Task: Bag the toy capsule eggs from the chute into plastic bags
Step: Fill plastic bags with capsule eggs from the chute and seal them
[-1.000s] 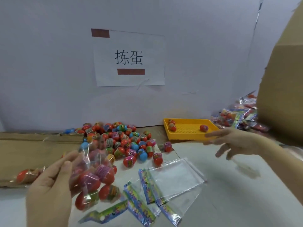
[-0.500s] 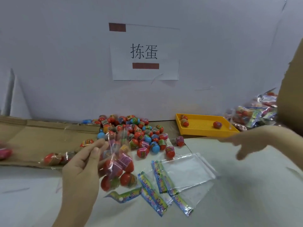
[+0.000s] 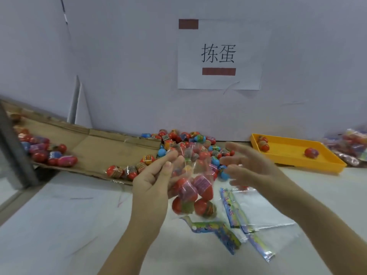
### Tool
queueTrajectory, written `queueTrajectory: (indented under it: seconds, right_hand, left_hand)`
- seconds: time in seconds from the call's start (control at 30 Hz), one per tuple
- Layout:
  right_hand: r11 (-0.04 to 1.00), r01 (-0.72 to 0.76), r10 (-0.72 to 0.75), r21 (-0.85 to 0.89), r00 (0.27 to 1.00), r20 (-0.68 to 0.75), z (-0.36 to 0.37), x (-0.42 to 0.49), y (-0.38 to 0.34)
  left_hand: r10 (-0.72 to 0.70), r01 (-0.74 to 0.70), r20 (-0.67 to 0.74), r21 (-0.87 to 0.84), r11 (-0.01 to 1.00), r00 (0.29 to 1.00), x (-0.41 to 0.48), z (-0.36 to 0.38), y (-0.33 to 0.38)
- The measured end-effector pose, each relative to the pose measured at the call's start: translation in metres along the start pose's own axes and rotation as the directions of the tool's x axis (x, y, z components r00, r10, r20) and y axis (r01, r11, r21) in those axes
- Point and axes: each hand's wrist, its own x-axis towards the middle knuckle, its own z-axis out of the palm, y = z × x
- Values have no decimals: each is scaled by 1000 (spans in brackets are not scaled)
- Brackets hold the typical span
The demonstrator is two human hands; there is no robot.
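- The right hand [image 3: 250, 167] has come in from the yellow tray [image 3: 325, 163] at far right and now hovers just right of the bag [image 3: 188, 161], fingers spread.
- The left hand [image 3: 153, 181] still pinches the bag, with eggs [image 3: 202, 185] inside, above the tabletop [image 3: 59, 225].
- Likely both hands close it next.

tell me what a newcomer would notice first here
Dead centre, the left hand holds up a clear bag of red capsule eggs, the right hand open beside it. Behind them a bright pile of loose eggs lies at the foot of the cardboard chute, with a yellow tray off to the right. A white sign hangs on the wall above.
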Motion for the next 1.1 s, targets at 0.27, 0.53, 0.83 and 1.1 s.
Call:
queueTrajectory:
  seconds: [0.27, 0.53, 0.83, 1.1]
  right_hand:
    - [914, -109, 178, 390, 973, -144, 75, 19, 28]
    - [882, -108, 182, 459, 976, -118, 71, 18, 33]
    - [817, -182, 246, 547, 968, -46, 58, 21, 41]
    - [821, -199, 196, 536, 979, 63, 51, 21, 40]
  left_hand:
    - [-202, 204, 37, -74, 976, 979, 8, -6, 5]
    - [-301, 297, -1, -163, 941, 954, 14, -18, 2]
    - [-299, 302, 44, -153, 941, 953, 13, -16, 8]
    - [-229, 230, 33, -59, 971, 973, 10, -14, 9]
